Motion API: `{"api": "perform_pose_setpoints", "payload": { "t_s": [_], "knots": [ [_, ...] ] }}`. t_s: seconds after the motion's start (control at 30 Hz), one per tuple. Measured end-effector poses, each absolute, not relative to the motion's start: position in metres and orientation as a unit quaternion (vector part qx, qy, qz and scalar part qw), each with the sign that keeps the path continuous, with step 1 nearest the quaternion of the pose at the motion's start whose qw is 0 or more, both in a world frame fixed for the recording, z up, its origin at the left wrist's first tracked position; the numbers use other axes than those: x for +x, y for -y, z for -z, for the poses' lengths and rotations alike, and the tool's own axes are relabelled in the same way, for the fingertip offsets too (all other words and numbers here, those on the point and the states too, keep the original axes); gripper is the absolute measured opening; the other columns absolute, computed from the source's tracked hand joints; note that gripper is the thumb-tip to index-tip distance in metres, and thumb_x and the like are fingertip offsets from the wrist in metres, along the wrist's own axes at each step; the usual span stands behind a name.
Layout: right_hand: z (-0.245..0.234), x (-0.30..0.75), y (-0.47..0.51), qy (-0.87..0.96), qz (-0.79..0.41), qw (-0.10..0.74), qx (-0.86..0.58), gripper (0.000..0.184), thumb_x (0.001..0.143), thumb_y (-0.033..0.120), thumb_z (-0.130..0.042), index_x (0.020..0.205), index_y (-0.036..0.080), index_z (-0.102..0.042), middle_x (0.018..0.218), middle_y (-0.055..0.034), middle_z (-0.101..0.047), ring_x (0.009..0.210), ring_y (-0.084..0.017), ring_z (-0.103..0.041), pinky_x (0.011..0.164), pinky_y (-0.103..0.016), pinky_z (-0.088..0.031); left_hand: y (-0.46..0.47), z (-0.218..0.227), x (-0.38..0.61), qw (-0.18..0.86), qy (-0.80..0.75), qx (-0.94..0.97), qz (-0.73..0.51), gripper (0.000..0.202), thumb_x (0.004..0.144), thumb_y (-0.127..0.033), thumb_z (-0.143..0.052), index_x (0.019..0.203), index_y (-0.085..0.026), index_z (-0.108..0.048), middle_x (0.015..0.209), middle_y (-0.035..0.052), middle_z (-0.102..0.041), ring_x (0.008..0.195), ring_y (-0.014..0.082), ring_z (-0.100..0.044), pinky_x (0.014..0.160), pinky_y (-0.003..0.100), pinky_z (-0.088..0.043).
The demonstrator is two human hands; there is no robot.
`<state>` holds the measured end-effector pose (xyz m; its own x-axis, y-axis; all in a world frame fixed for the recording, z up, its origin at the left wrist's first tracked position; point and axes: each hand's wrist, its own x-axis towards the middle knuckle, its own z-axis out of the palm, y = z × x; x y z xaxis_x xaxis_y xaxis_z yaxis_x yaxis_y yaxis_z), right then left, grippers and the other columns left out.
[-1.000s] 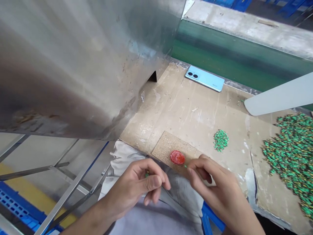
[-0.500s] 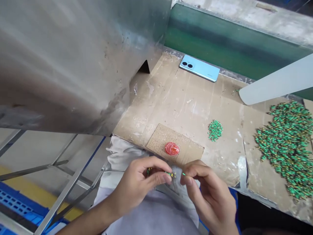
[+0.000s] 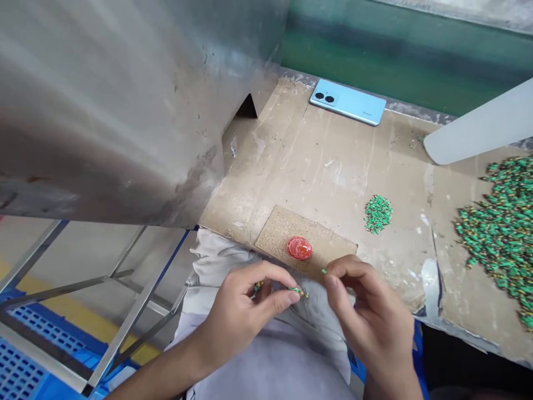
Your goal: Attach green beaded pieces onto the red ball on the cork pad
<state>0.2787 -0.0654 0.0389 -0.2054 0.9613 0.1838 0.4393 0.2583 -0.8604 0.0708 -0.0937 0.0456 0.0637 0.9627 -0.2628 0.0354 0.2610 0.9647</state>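
Observation:
My left hand (image 3: 250,308) is closed in a pinch over my lap, holding small green parts (image 3: 296,290) between thumb and fingers. A few centimetres to the right, my right hand (image 3: 366,311) pinches one tiny green piece (image 3: 323,271) at its fingertips. Just beyond both hands a red blob (image 3: 299,248) sits on a small cork-like pad (image 3: 287,236) at the near edge of the cardboard-covered table (image 3: 333,178). A small heap of green parts (image 3: 377,213) lies further right on the cardboard.
A large pile of green parts (image 3: 503,233) spreads over the right side. A light blue phone (image 3: 348,101) lies face down at the back. A big sheet-metal housing (image 3: 125,100) fills the left, with a metal frame (image 3: 125,300) and blue crates (image 3: 25,372) below. A white blade-like shape (image 3: 478,130) juts in from the right.
The hands came close together over my lap, then my right hand drew slightly up and away with its green piece. My left thumb and finger now show green parts at the tip.

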Motion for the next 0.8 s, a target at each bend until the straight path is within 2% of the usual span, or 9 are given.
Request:
{"api": "perform_pose_setpoints", "payload": {
  "t_s": [0.13, 0.27, 0.6, 0.8],
  "knots": [
    [-0.031, 0.294, 0.045, 0.690, -0.268, 0.323, -0.589, 0.008, 0.102, 0.026, -0.065, 0.094, 0.025, -0.067, 0.066, 0.0068, -0.059, 0.051, -0.009, -0.055, 0.049, -0.019, -0.045, 0.092, -0.044, 0.069, 0.565, -0.561, 0.468, -0.383, 0.004, 0.093, -0.023, -0.078, 0.091, -0.025, -0.082, 0.083, -0.0007, -0.082, 0.061, 0.0108, -0.056, 0.057, 0.020, -0.044],
    [-0.024, 0.293, 0.030, 0.695, -0.265, 0.265, -0.613, 0.015, 0.100, 0.033, -0.062, 0.091, 0.023, -0.070, 0.063, 0.0052, -0.057, 0.053, -0.012, -0.054, 0.052, -0.024, -0.045, 0.091, -0.043, 0.070, 0.573, -0.546, 0.483, -0.373, 0.007, 0.095, -0.024, -0.077, 0.092, -0.026, -0.084, 0.084, -0.0006, -0.083, 0.062, 0.0115, -0.056, 0.059, 0.022, -0.044],
    [-0.024, 0.281, 0.020, 0.709, -0.240, 0.231, -0.621, 0.020, 0.093, 0.035, -0.061, 0.080, 0.022, -0.069, 0.057, 0.0056, -0.054, 0.048, -0.012, -0.049, 0.050, -0.025, -0.038, 0.092, -0.043, 0.068, 0.581, -0.555, 0.484, -0.347, 0.010, 0.097, -0.028, -0.073, 0.095, -0.024, -0.082, 0.083, 0.0003, -0.079, 0.060, 0.0116, -0.050, 0.057, 0.023, -0.042],
    [-0.023, 0.279, 0.019, 0.714, -0.229, 0.231, -0.620, 0.021, 0.094, 0.035, -0.059, 0.079, 0.022, -0.068, 0.056, 0.0057, -0.053, 0.046, -0.012, -0.047, 0.049, -0.026, -0.037, 0.090, -0.044, 0.068, 0.563, -0.562, 0.477, -0.374, 0.009, 0.095, -0.029, -0.075, 0.099, -0.023, -0.081, 0.085, 0.0016, -0.079, 0.057, 0.0115, -0.049, 0.055, 0.022, -0.042]
  ]
}}
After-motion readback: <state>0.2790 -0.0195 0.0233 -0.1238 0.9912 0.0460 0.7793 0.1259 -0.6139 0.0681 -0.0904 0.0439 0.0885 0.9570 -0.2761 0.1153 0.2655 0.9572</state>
